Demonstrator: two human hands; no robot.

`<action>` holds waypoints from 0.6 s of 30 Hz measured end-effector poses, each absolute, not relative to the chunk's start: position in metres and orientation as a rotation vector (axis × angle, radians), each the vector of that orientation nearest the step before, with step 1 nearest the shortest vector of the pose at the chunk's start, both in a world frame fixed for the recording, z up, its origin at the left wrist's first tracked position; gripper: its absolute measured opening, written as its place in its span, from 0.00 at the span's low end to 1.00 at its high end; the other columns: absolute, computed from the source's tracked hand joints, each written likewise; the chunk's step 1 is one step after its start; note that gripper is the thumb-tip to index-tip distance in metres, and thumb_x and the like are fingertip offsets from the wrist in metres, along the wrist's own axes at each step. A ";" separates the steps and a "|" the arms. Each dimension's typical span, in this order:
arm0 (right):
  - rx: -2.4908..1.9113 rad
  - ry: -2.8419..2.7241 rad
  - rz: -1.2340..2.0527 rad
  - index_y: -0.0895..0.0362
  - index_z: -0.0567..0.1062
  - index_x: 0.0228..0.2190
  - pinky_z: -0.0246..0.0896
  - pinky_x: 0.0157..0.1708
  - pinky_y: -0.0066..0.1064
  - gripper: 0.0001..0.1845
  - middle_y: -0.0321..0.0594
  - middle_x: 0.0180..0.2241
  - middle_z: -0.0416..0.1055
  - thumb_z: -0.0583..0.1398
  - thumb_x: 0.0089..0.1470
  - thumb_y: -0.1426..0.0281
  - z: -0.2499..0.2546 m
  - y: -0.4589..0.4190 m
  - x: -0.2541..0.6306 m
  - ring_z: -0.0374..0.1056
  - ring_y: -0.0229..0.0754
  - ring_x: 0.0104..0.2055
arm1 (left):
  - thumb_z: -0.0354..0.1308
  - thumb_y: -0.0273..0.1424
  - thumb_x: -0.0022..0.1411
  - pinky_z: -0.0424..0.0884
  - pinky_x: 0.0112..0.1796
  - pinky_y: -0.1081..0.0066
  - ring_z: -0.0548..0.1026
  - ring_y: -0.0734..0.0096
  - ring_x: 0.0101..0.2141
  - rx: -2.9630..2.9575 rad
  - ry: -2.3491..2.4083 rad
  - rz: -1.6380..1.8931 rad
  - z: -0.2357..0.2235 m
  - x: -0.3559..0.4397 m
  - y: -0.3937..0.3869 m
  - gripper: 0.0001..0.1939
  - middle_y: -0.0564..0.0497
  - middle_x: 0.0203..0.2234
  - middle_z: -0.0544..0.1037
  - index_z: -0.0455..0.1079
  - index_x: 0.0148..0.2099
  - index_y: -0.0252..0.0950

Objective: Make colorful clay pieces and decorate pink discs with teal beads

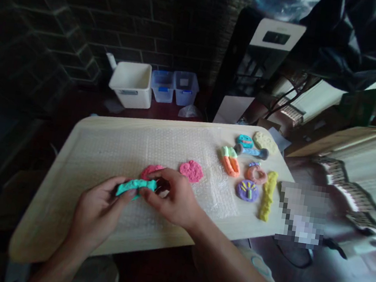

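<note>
Both hands hold teal clay | two pink lumps on bubble wrap | yellow roll at right

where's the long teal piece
In the head view, the teal piece is left of centre, held between left hand and right hand, near pink clay.

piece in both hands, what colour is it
The held piece is turquoise; the head view shows it best.
</note>
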State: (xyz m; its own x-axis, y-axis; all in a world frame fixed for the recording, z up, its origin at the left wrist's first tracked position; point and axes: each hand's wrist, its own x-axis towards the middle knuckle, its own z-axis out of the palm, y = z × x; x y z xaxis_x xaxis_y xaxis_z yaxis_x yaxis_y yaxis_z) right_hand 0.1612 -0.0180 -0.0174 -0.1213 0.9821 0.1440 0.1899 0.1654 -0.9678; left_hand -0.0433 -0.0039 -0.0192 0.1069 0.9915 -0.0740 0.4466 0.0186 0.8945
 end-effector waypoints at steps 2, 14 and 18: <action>-1.125 -1.434 1.160 0.59 0.80 0.41 0.66 0.31 0.28 0.12 0.39 0.33 0.77 0.68 0.56 0.67 -0.019 -0.017 0.162 0.69 0.37 0.30 | 0.67 0.44 0.62 0.71 0.28 0.73 0.78 0.67 0.27 1.520 1.430 0.839 -0.020 -0.044 -0.004 0.18 0.52 0.29 0.82 0.78 0.47 0.36; -1.122 -1.289 1.407 0.60 0.80 0.36 0.65 0.27 0.29 0.17 0.39 0.27 0.76 0.67 0.61 0.57 -0.024 -0.012 0.166 0.69 0.37 0.27 | 0.67 0.35 0.64 0.73 0.54 0.61 0.77 0.55 0.55 1.667 1.050 0.901 -0.015 -0.036 -0.008 0.26 0.43 0.56 0.76 0.69 0.63 0.43; -1.036 -1.137 1.489 0.60 0.79 0.38 0.68 0.26 0.29 0.19 0.39 0.29 0.77 0.70 0.56 0.56 -0.025 -0.011 0.162 0.71 0.37 0.26 | 0.66 0.34 0.66 0.73 0.55 0.58 0.76 0.53 0.55 1.979 1.104 0.824 -0.021 -0.038 -0.006 0.23 0.43 0.54 0.78 0.73 0.62 0.44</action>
